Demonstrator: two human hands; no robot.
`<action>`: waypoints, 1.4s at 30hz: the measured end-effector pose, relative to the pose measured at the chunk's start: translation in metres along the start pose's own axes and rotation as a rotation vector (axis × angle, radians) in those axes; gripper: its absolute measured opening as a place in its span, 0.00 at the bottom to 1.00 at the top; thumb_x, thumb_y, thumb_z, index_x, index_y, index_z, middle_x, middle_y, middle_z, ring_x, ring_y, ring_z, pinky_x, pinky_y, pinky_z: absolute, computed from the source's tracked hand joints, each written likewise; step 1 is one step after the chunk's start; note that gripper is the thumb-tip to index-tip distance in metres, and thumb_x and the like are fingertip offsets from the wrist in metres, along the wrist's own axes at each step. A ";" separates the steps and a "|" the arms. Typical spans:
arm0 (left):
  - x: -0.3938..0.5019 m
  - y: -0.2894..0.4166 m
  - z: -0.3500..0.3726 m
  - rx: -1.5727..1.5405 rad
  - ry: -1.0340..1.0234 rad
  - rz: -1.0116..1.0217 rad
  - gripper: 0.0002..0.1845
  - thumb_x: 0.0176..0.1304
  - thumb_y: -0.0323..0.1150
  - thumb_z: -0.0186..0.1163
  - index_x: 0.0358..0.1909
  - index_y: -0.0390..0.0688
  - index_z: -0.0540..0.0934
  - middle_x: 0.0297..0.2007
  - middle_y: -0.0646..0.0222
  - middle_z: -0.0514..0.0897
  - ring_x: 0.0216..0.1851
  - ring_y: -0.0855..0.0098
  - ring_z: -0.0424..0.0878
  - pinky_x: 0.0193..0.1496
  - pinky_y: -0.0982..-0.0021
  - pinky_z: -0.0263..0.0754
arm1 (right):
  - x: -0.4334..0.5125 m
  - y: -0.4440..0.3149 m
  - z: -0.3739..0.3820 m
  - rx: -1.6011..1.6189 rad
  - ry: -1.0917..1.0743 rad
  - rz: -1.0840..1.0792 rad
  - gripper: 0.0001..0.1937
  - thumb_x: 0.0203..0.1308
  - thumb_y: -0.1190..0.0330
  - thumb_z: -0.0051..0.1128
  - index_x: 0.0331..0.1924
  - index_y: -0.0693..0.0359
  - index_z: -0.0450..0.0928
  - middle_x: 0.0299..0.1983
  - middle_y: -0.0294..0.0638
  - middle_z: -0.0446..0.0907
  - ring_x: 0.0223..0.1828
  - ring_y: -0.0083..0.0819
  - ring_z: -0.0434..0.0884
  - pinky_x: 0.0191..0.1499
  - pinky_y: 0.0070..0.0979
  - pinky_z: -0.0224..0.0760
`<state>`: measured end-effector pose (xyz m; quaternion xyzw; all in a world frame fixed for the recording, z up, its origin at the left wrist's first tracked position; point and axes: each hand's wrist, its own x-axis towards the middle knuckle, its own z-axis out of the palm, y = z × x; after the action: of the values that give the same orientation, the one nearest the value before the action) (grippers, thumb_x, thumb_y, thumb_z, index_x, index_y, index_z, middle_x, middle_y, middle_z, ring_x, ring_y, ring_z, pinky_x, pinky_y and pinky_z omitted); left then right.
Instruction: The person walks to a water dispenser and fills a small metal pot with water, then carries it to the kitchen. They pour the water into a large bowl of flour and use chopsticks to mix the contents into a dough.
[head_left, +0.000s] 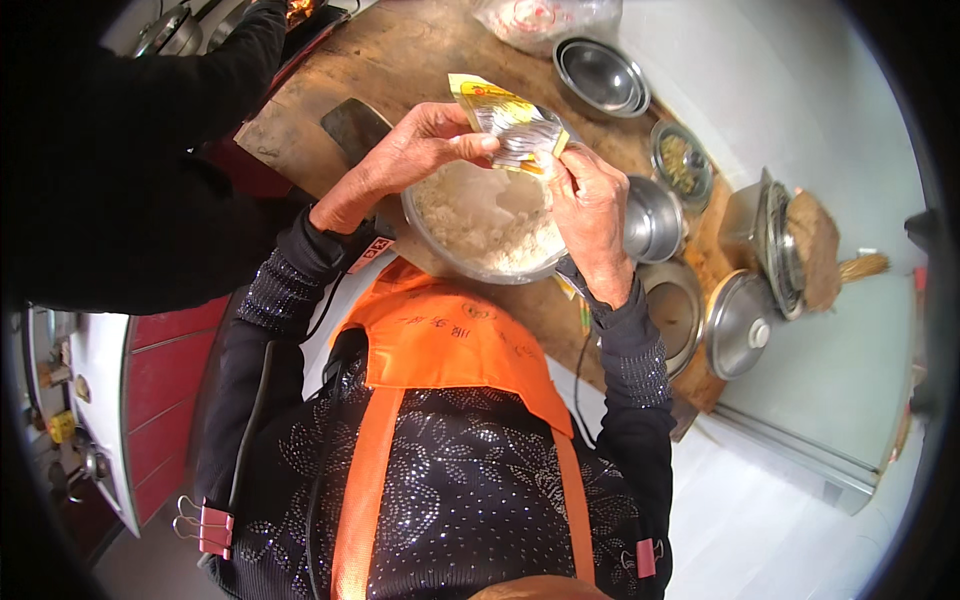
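Both my hands hold a small yellow and silver foil packet (517, 127) above a wide metal bowl (487, 276). My left hand (416, 154) pinches its left side between thumb and fingers. At the packet's lower right corner, my right hand (589, 195) grips the edge. Pale flour (480, 225), loose and partly clumped, lies in the bowl. Part of the bowl's far side is hidden behind the packet and hands. Whether the packet is torn cannot be made out.
Beyond my left wrist lies a dark flat blade (354, 124). Nested steel bowls (600, 79) and a plastic bag (547, 26) stand at the back. On the right are a steel pot (651, 217) and a lid (741, 326). Another person's dark sleeve (247, 49) reaches in at left.
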<state>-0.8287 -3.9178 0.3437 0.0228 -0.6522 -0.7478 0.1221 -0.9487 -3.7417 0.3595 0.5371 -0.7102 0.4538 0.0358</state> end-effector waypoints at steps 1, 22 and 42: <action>0.003 0.003 0.000 -0.028 -0.012 0.033 0.12 0.59 0.31 0.63 0.43 0.37 0.81 0.36 0.71 0.84 0.39 0.77 0.79 0.47 0.74 0.73 | 0.007 -0.004 -0.005 -0.059 0.014 -0.061 0.03 0.55 0.76 0.57 0.29 0.68 0.77 0.27 0.46 0.78 0.25 0.43 0.77 0.26 0.32 0.68; 0.035 0.054 -0.001 0.131 0.064 0.165 0.14 0.58 0.33 0.65 0.42 0.35 0.80 0.32 0.71 0.82 0.34 0.81 0.76 0.38 0.76 0.72 | 0.065 -0.044 -0.016 0.367 0.099 0.128 0.06 0.58 0.70 0.59 0.34 0.65 0.79 0.23 0.28 0.74 0.22 0.13 0.68 0.24 0.13 0.63; 0.096 0.028 -0.072 -0.667 0.164 0.106 0.16 0.63 0.32 0.56 0.51 0.38 0.71 0.44 0.69 0.79 0.44 0.75 0.76 0.46 0.70 0.72 | 0.181 0.000 0.050 0.379 0.095 0.222 0.09 0.51 0.70 0.63 0.27 0.70 0.77 0.21 0.34 0.76 0.20 0.17 0.70 0.22 0.19 0.63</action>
<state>-0.9032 -4.0112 0.3720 0.0079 -0.3603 -0.9081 0.2133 -1.0029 -3.9083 0.4273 0.4307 -0.6647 0.6048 -0.0826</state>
